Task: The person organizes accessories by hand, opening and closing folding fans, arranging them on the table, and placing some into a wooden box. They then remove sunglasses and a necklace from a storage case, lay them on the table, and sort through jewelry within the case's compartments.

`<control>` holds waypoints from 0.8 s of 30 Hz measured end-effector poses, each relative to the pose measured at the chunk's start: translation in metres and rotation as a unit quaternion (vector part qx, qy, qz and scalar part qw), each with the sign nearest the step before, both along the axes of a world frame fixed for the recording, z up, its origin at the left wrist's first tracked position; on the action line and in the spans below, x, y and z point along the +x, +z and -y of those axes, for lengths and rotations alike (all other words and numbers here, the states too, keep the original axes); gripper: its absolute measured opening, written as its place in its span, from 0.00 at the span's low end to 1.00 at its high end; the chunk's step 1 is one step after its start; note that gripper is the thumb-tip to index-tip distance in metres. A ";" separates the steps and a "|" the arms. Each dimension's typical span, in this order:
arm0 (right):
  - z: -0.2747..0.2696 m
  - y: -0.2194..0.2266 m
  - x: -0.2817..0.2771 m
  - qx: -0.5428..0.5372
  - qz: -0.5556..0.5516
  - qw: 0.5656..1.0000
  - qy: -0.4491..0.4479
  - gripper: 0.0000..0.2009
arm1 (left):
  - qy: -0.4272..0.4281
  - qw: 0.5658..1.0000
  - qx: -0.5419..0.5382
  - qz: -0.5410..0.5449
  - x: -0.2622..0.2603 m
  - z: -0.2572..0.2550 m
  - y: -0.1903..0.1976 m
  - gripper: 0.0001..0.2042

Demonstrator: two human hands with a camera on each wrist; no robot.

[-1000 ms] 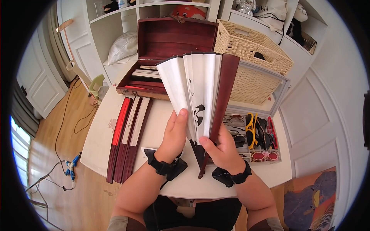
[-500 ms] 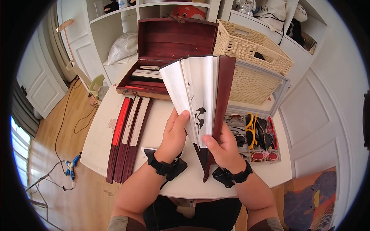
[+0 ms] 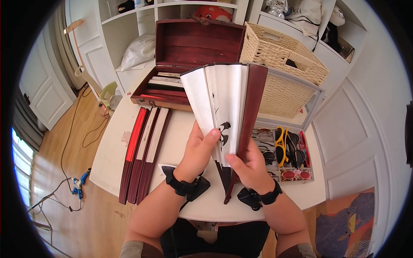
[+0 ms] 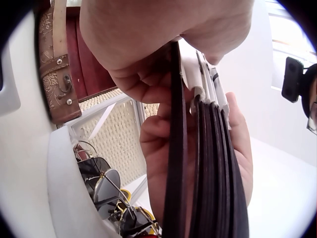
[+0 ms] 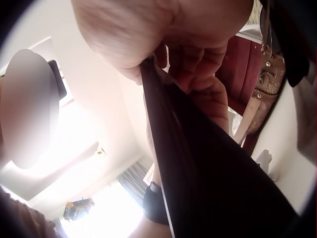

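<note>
A partly spread folding fan (image 3: 234,99) stands upright before me in the head view, its white pleated paper marked in black and a dark red guard on its right. My left hand (image 3: 201,146) grips its left side, the thumb lying on the paper by the black marks. Lower on the right, my right hand (image 3: 251,167) holds the fan with its thumb over the front and fingers behind the guard. Separate dark ribs (image 4: 215,163) show below the paper in the left wrist view. From the right wrist, the broad dark guard (image 5: 198,163) hides most of the fan.
Three folded fans (image 3: 140,172) lie side by side on the white table (image 3: 112,146). Behind stands an open dark red chest (image 3: 200,43) holding more fans. A woven basket (image 3: 284,56) stands behind a lidded case of sunglasses (image 3: 282,150) at the right.
My left hand has slid inward to the right, its thumb now further across the paper. The fan has shifted slightly right, and my right hand keeps its grip.
</note>
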State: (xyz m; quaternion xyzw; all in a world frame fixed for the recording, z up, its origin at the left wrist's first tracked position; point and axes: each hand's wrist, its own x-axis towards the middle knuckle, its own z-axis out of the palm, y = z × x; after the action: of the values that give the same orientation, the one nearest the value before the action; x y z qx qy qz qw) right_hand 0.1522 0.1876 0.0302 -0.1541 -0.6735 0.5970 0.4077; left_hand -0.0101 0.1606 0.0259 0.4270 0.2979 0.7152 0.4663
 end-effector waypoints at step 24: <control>-0.005 -0.004 -0.003 0.062 0.041 0.997 -0.026 0.24 | -0.003 0.998 -0.010 -0.057 0.003 -0.001 -0.001 0.29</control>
State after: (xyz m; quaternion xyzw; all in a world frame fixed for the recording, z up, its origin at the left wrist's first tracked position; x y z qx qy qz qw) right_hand 0.1494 0.1923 0.0263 -0.1703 -0.7213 0.5363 0.4039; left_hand -0.0069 0.1621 0.0251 0.4635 0.3298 0.6853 0.4547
